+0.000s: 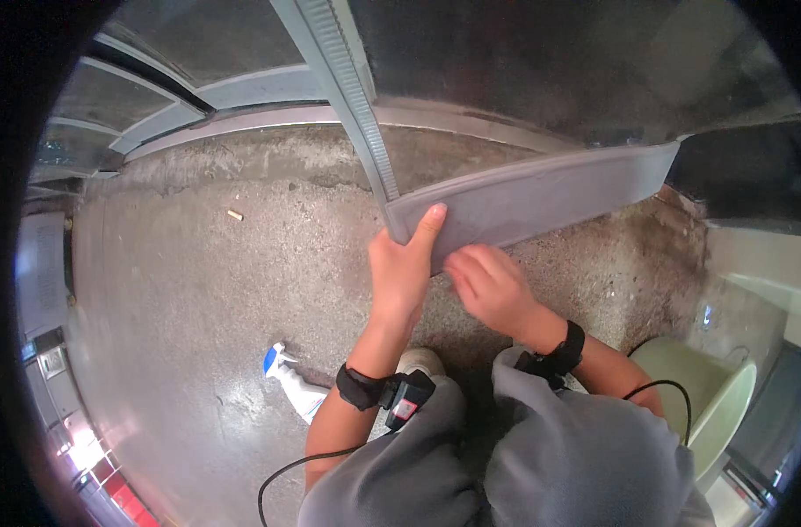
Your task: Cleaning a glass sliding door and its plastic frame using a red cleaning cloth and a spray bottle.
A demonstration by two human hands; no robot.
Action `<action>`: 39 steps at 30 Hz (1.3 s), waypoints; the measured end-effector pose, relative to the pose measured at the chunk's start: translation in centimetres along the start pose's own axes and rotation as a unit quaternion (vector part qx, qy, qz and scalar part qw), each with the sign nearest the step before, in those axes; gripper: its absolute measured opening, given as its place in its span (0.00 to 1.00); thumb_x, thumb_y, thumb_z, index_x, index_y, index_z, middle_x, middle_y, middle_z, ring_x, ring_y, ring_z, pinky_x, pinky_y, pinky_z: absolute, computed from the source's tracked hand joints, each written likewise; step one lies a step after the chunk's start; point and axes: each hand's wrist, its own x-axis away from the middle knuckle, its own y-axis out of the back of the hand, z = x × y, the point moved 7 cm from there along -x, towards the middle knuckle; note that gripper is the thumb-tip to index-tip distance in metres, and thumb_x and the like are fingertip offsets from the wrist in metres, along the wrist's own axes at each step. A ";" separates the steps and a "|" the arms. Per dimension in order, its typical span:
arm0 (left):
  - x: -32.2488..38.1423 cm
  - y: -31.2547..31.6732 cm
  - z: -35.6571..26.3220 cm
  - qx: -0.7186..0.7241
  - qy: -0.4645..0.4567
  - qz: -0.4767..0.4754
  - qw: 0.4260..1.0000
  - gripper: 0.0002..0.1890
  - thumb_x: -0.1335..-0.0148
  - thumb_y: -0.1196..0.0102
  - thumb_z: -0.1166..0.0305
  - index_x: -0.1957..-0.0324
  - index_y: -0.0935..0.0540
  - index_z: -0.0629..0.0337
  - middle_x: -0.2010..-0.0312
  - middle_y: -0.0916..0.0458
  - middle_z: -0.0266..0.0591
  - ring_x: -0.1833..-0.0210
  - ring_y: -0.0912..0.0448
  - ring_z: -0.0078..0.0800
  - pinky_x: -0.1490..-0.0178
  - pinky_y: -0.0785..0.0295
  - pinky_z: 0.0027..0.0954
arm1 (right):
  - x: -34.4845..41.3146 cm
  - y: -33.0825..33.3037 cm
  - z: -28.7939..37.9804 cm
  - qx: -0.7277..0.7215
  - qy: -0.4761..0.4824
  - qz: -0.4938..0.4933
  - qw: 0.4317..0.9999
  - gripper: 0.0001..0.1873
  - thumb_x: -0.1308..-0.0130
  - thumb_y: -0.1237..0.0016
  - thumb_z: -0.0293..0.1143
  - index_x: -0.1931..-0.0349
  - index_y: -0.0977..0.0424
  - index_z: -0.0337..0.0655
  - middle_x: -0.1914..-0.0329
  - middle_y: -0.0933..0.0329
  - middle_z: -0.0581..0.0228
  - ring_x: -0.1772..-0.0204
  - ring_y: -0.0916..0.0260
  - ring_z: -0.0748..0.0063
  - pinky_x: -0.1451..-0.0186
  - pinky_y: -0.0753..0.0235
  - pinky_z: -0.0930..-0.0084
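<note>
A framed door with dark glass panels [539,66] stands ajar in front of me; its grey bottom rail [545,191] runs off to the right. My left hand [403,267] grips the lower corner of this door, its thumb lying on the face of the rail and its fingers hidden behind the edge. Beside it, at the lower edge of the rail, is my right hand [486,283], its fingers curled and slightly blurred. Whether it holds anything cannot be seen. A ribbed strip [367,125] runs along the door's edge down to that corner.
A white spray bottle with a blue-and-white head [281,362] is on the concrete floor [229,283] by my left forearm. A pale green bucket [716,402] stands at my right. A small tan stub [235,215] lies near the door sill [242,132]. Cables hang from both wrist straps.
</note>
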 end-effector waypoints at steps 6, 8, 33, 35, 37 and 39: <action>0.2 0.4 0.8 0.001 0.001 -0.009 1.000 0.16 0.41 0.40 0.66 0.58 0.21 0.72 0.63 0.19 0.42 0.62 0.23 0.24 0.58 0.28 0.26 | 0.8 3.1 -3.7 0.059 0.014 0.056 0.997 0.11 0.52 0.47 0.22 0.65 0.27 0.34 0.65 0.28 0.58 0.62 0.28 0.58 0.62 0.27 0.68; 0.5 0.1 0.8 0.023 -0.003 -0.005 1.000 0.16 0.41 0.40 0.66 0.57 0.21 0.72 0.63 0.19 0.42 0.61 0.23 0.24 0.57 0.28 0.27 | 1.1 1.6 -2.2 0.073 0.045 0.071 0.994 0.12 0.52 0.48 0.22 0.65 0.28 0.33 0.65 0.28 0.57 0.62 0.28 0.58 0.62 0.27 0.68; 0.4 0.3 -0.2 0.040 0.048 0.009 0.998 0.17 0.41 0.39 0.64 0.58 0.21 0.71 0.63 0.19 0.42 0.61 0.23 0.24 0.58 0.28 0.26 | -3.4 2.5 0.5 0.021 0.031 0.017 0.999 0.09 0.48 0.44 0.23 0.65 0.26 0.34 0.65 0.26 0.61 0.66 0.27 0.63 0.63 0.25 0.71; 0.4 0.6 -0.1 0.032 0.058 0.002 0.998 0.18 0.41 0.39 0.64 0.58 0.21 0.71 0.62 0.19 0.42 0.61 0.23 0.24 0.57 0.27 0.26 | -2.7 3.7 -0.1 0.057 0.011 -0.005 0.998 0.20 0.55 0.43 0.27 0.58 0.27 0.36 0.57 0.27 0.59 0.56 0.28 0.56 0.55 0.27 0.66; 0.2 0.5 -0.2 0.036 0.041 0.000 0.998 0.18 0.42 0.39 0.64 0.58 0.21 0.71 0.62 0.19 0.42 0.61 0.22 0.24 0.57 0.27 0.26 | -2.3 4.3 -1.4 0.033 -0.016 -0.017 0.999 0.18 0.53 0.43 0.27 0.58 0.27 0.36 0.58 0.27 0.59 0.56 0.28 0.57 0.55 0.26 0.67; 0.1 0.5 -0.2 0.033 0.053 0.000 0.998 0.18 0.42 0.39 0.63 0.58 0.21 0.71 0.62 0.19 0.42 0.61 0.22 0.24 0.57 0.27 0.26 | -2.7 4.4 -2.2 0.009 -0.041 -0.029 0.999 0.17 0.51 0.43 0.26 0.58 0.26 0.36 0.58 0.26 0.59 0.56 0.27 0.58 0.54 0.26 0.67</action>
